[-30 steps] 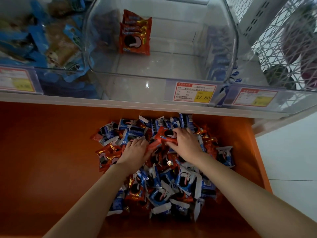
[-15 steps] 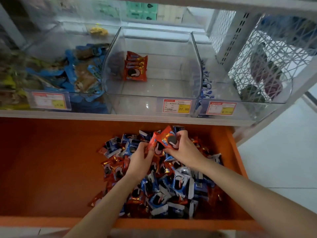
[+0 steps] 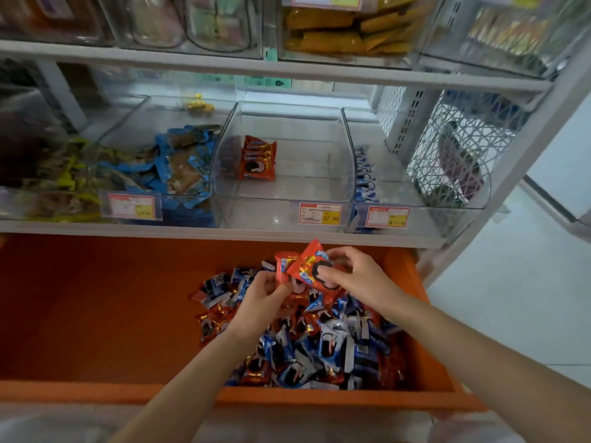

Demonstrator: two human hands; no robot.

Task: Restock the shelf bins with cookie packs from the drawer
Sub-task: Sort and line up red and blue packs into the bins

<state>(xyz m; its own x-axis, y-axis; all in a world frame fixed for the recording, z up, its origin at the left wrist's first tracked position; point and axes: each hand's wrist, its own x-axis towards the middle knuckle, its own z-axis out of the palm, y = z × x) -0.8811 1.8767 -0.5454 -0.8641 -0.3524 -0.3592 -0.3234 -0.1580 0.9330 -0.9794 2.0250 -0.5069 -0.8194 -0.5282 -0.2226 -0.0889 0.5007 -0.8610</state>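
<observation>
An open orange drawer (image 3: 96, 314) holds a heap of red and blue cookie packs (image 3: 319, 343) at its right side. My right hand (image 3: 361, 276) grips a red cookie pack (image 3: 308, 262) lifted above the heap. Beside it, my left hand (image 3: 263, 298) pinches a second red pack (image 3: 282, 266) by its lower edge. Straight above on the shelf stands a clear middle bin (image 3: 287, 199) with a few red packs (image 3: 258, 159) leaning at its back left.
The left bin (image 3: 134, 206) holds blue-wrapped snacks; the right bin (image 3: 425, 215) shows blue packs along its left wall. Price tags front each bin. Upper shelf bins (image 3: 345, 30) hold yellow packs. A white mesh side panel (image 3: 454, 148) closes the shelf's right end.
Both hands have risen out of the heap with red packs. The view has tilted up and back, now showing the upper shelf.
</observation>
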